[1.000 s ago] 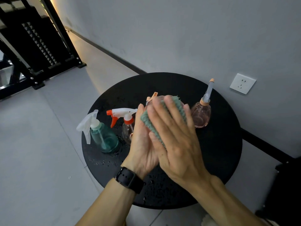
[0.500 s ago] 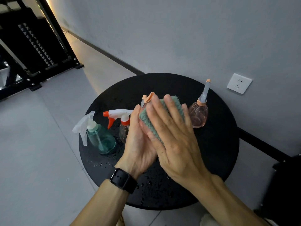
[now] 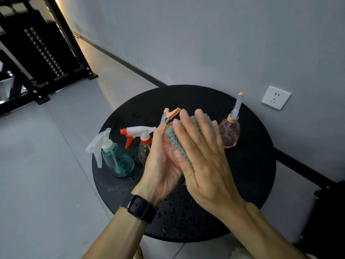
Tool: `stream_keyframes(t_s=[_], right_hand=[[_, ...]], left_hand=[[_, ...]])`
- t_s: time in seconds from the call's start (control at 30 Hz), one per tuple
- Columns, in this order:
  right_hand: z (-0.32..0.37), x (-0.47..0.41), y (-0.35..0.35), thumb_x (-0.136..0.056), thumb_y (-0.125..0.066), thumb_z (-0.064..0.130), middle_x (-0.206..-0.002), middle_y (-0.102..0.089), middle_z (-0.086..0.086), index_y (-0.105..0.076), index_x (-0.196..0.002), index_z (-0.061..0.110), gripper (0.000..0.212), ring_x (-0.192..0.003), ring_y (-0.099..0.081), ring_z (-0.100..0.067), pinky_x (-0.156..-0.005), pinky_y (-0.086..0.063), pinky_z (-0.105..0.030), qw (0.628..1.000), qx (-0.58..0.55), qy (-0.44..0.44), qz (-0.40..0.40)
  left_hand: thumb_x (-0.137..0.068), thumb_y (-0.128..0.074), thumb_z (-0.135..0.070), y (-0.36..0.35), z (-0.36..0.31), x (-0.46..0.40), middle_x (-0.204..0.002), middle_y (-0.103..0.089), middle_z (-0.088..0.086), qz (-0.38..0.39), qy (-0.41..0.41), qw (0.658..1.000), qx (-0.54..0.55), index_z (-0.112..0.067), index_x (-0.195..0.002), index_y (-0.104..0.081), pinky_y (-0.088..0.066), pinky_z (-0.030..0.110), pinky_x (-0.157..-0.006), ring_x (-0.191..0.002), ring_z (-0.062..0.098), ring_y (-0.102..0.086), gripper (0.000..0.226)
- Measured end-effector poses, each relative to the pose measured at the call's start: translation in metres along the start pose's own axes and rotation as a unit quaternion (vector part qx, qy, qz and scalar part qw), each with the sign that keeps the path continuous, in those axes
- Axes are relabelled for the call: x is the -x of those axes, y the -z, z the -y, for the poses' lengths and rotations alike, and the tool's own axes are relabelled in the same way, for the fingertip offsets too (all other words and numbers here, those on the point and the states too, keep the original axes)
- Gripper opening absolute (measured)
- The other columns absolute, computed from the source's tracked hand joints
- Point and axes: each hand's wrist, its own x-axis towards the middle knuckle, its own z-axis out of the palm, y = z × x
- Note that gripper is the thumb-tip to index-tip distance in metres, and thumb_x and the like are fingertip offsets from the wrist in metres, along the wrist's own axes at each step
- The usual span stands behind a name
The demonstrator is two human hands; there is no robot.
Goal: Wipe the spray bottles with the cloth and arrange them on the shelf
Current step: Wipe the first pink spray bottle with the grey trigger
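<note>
A plain indoor room, sparely furnished: bare grey wall (image 3: pixel 205 34) with a white power socket (image 3: pixel 276 97), pale tiled floor (image 3: pixel 37 165), dark skirting, a small round black table (image 3: pixel 252 165), and black metal shelving (image 3: pixel 37 53) far left.

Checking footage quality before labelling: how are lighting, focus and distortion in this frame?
Head view: dim, even light with a warm strip glowing by the black rack; wide-angle bending of the wall line; hands and green cloth sharp; water droplets glint on the black table.

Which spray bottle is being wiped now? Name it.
The pink bottle between the left hand and right hand, under the green cloth; the others stand untouched.
</note>
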Motion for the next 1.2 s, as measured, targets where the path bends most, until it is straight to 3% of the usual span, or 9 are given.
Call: stream_keyframes(t_s=[0.13, 0.23, 0.33, 0.43, 0.5, 0.63, 0.77, 0.97, 1.2], right_hand=[[-0.004, -0.002, 0.001, -0.105, -0.028, 0.027, -0.159, -0.017, 0.005, -0.019, -0.150, 0.012, 0.048, -0.150, -0.007, -0.018, -0.121, -0.011, -0.044, 0.997, -0.064, -0.039, -0.001], [-0.005, -0.004, 0.006, -0.105, -0.030, 0.029, -0.159, -0.017, 0.015, -0.023, -0.151, 0.017, 0.048, -0.149, -0.009, -0.008, -0.121, -0.016, -0.030, 0.978, -0.169, -0.122, -0.007], [-0.009, -0.004, 0.010, -0.104, -0.031, 0.036, -0.152, -0.028, 0.025, -0.033, -0.146, 0.031, 0.042, -0.143, -0.023, 0.004, -0.117, -0.026, -0.025, 0.929, -0.297, -0.223, 0.004], [-0.015, -0.005, 0.014, -0.100, -0.032, 0.046, -0.136, -0.054, 0.016, -0.043, -0.143, 0.036, 0.045, -0.125, -0.053, -0.004, -0.106, -0.045, -0.036, 0.853, -0.389, -0.348, -0.006], [-0.020, -0.007, 0.017, -0.101, -0.032, 0.044, -0.123, -0.060, 0.017, -0.046, -0.141, 0.035, 0.043, -0.112, -0.061, -0.005, -0.096, -0.050, -0.027, 0.845, -0.367, -0.388, -0.035], [-0.025, -0.009, 0.020, -0.104, -0.033, 0.032, -0.137, -0.049, 0.017, -0.043, -0.143, 0.026, 0.041, -0.123, -0.053, -0.006, -0.098, -0.040, -0.008, 0.924, -0.214, -0.304, -0.084], [-0.033, -0.004, 0.011, -0.103, -0.038, 0.020, -0.154, -0.031, 0.000, -0.041, -0.144, 0.004, 0.045, -0.146, -0.022, -0.014, -0.118, -0.019, -0.019, 0.986, -0.071, -0.137, -0.057], [-0.047, 0.004, -0.004, -0.103, -0.041, 0.018, -0.156, -0.028, 0.004, -0.036, -0.147, 0.012, 0.045, -0.148, -0.011, -0.006, -0.121, -0.015, -0.034, 0.991, -0.055, -0.070, 0.095], [-0.055, 0.007, -0.004, -0.096, -0.050, -0.003, -0.154, -0.034, -0.001, -0.041, -0.144, 0.006, 0.050, -0.148, -0.018, -0.013, -0.121, -0.018, -0.036, 0.995, -0.052, -0.044, 0.066]], left_hand=[[-0.105, -0.027, -0.050, -0.001, -0.003, 0.002, -0.140, -0.053, 0.020, -0.005, -0.003, 0.999, -0.045, -0.004, -0.141, -0.046, -0.049, 0.042, -0.100, -0.131, 0.033, -0.051, 0.062], [-0.103, -0.035, -0.046, 0.000, -0.007, 0.003, -0.119, -0.065, 0.014, -0.042, -0.009, 0.995, -0.090, -0.007, -0.128, -0.056, -0.055, 0.049, -0.084, -0.107, 0.029, -0.065, 0.051], [-0.098, -0.044, -0.045, 0.004, -0.009, 0.007, -0.103, -0.071, 0.009, -0.075, 0.005, 0.985, -0.157, -0.016, -0.109, -0.066, -0.056, 0.052, -0.079, -0.091, 0.026, -0.069, 0.038], [-0.087, -0.061, -0.046, 0.010, -0.009, 0.010, -0.113, -0.067, 0.014, -0.131, 0.017, 0.959, -0.250, -0.017, -0.120, -0.056, -0.057, 0.042, -0.065, -0.090, 0.029, -0.070, 0.044], [-0.081, -0.068, -0.043, 0.016, -0.006, 0.012, -0.111, -0.069, 0.005, -0.147, 0.002, 0.933, -0.329, -0.027, -0.117, -0.057, -0.059, 0.046, -0.074, -0.093, 0.024, -0.071, 0.040], [-0.082, -0.071, -0.037, 0.015, 0.004, 0.016, -0.101, -0.071, -0.011, -0.143, -0.020, 0.861, -0.488, -0.039, -0.117, -0.053, -0.057, 0.039, -0.087, -0.090, 0.007, -0.071, 0.039], [-0.076, -0.076, -0.043, 0.010, 0.012, 0.019, -0.098, -0.071, -0.014, -0.125, -0.018, 0.809, -0.575, -0.045, -0.118, -0.050, -0.057, 0.031, -0.083, -0.086, 0.000, -0.068, 0.050], [-0.073, -0.075, -0.054, 0.009, 0.020, 0.024, -0.103, -0.068, -0.023, -0.090, -0.030, 0.783, -0.615, -0.046, -0.120, -0.049, -0.051, 0.017, -0.084, -0.095, -0.010, -0.062, 0.054], [-0.079, -0.075, -0.032, 0.009, 0.019, 0.025, -0.096, -0.073, -0.012, -0.086, -0.020, 0.822, -0.563, -0.043, -0.117, -0.054, -0.058, 0.031, -0.083, -0.084, 0.006, -0.071, 0.046]])
